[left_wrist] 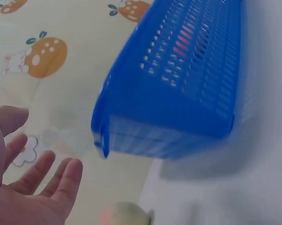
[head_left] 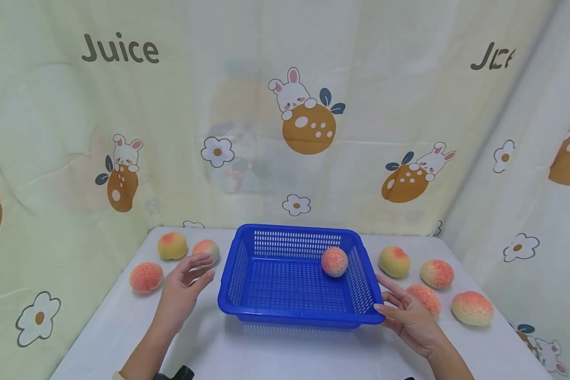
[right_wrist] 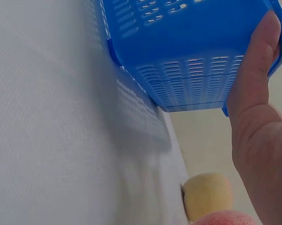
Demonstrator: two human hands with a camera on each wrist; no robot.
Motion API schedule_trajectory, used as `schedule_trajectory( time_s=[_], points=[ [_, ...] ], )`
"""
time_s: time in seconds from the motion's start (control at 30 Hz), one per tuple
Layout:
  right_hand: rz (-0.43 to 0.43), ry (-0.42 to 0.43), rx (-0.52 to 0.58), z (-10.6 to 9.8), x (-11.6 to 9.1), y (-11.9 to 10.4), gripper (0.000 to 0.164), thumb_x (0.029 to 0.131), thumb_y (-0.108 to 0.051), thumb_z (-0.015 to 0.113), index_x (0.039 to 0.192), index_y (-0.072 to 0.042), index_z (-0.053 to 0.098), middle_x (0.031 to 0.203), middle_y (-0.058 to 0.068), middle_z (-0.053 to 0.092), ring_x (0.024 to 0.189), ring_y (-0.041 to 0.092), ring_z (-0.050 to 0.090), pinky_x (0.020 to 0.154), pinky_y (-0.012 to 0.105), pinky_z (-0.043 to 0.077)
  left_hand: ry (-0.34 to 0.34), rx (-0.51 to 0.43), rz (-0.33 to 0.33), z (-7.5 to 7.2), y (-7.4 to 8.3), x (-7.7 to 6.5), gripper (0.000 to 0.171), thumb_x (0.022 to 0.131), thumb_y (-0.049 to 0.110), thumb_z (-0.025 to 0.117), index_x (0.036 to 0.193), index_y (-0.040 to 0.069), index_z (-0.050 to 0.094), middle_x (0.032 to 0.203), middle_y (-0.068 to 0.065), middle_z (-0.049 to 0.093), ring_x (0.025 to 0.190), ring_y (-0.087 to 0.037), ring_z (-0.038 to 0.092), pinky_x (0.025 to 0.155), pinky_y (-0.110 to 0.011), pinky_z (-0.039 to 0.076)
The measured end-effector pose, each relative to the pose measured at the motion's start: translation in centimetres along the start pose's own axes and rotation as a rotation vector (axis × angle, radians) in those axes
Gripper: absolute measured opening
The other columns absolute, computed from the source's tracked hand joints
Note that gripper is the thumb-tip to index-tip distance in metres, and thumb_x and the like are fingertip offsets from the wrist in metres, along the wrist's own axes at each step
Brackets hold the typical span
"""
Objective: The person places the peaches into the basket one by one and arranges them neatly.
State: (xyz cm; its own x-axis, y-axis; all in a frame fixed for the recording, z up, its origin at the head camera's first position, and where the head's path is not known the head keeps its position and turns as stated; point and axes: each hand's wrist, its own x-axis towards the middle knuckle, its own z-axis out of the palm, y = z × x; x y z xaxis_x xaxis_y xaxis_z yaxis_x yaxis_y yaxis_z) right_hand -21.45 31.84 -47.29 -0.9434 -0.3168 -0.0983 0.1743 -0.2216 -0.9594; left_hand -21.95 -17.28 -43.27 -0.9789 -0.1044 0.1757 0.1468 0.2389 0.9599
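Basket (head_left: 290, 315) is pinched at its right by right hand (head_left: 417, 323); left hand (head_left: 181, 289) is spread to its left; best kept level.

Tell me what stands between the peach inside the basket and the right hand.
The slotted right wall of the blue plastic basket stands between the peach and the right hand; the head view shows this.
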Motion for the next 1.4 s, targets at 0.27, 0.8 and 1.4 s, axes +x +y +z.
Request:
schedule_trajectory(
  time_s=[0.27,0.8,1.4],
  points=[
    [-0.003,-0.015,0.007,0.0,0.1,0.2,0.070,0.102,0.001,0.056,0.162,-0.021,0.028,0.113,0.000,0.068,0.103,0.015,0.071,0.094,0.036,0.059,0.065,0.094,-0.041,-2.3,-1.2,0.3,0.043,0.102,0.027,0.065,0.142,0.017,0.054,0.142,-0.005,0.060,0.130,-0.024,0.061,0.102,-0.021,0.052],
    [0.009,0.008,0.012,0.0,0.0,0.1,0.072,0.101,0.001,0.057,0.163,-0.021,0.028,0.111,-0.001,0.067,0.102,0.014,0.071,0.094,0.036,0.059,0.257,0.150,-0.014,-6.4,-3.2,1.6,0.044,0.100,0.029,0.067,0.140,0.012,0.056,0.136,-0.006,0.061,0.121,-0.011,0.059,0.089,0.000,0.044],
    [-0.012,-0.012,0.024,0.1,0.0,0.1,0.069,0.102,0.002,0.055,0.162,-0.019,0.028,0.110,-0.001,0.068,0.102,0.013,0.071,0.094,0.035,0.060,0.378,0.182,-0.087,-9.4,-5.8,4.1,0.050,0.100,0.032,0.066,0.145,0.013,0.055,0.148,-0.010,0.055,0.141,-0.027,0.047,0.119,-0.046,0.039]
  ],
)
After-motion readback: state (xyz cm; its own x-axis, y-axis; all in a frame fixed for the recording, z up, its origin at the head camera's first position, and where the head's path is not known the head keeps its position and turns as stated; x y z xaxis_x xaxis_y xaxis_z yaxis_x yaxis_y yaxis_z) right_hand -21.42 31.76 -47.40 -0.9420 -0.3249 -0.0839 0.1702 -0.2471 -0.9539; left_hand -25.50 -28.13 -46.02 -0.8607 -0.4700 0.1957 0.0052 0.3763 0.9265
